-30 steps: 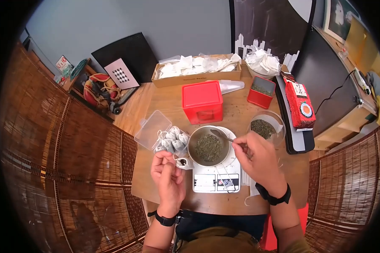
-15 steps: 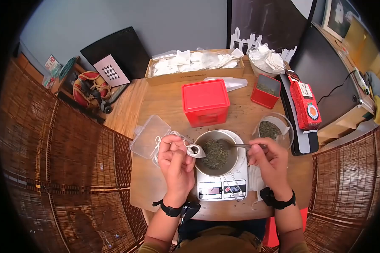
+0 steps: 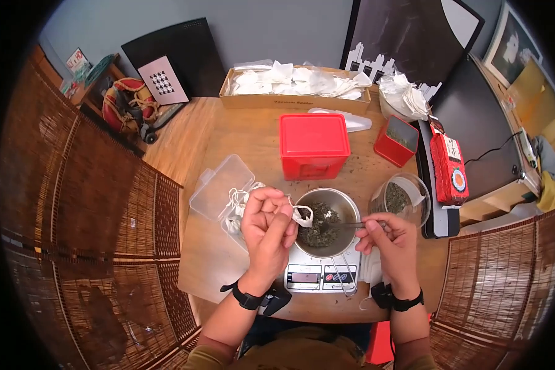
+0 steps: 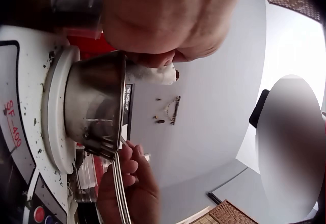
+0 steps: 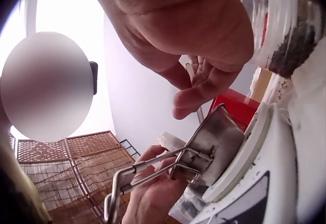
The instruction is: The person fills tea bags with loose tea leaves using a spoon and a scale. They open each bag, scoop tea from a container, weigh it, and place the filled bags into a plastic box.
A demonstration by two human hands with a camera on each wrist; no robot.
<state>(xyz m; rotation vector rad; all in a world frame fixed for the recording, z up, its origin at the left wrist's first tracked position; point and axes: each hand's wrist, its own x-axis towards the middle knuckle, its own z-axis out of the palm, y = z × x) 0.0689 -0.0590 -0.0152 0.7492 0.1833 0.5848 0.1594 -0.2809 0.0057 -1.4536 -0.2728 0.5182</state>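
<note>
My left hand [image 3: 266, 237] pinches a small white drawstring bag [image 3: 303, 217], its mouth open, at the left rim of a steel pot [image 3: 350, 213]. Dried leaves [image 3: 316, 237] lie in the pot, which stands on a white kitchen scale [image 3: 314, 285]. With fingers and thumb my right hand [image 3: 393, 246] holds a metal spoon [image 3: 351, 226], whose bowl end is among the leaves. The left wrist view shows the bag [image 4: 153, 74] just past the pot's rim. In the right wrist view the pot's wire handle [image 5: 142, 174] sticks out towards the camera.
Filled bags [image 3: 233, 223] lie by a clear plastic box [image 3: 225, 185] at the left. Behind the pot stands a red canister [image 3: 314, 145], and farther back a carton [image 3: 290, 102] of white bags. A clear tub [image 3: 416, 209] and an open red tin [image 3: 396, 147] are to the right.
My left hand has carried the bag right, to the pot's rim. My right hand has lowered the spoon from the rim into the leaves. The head view has shifted.
</note>
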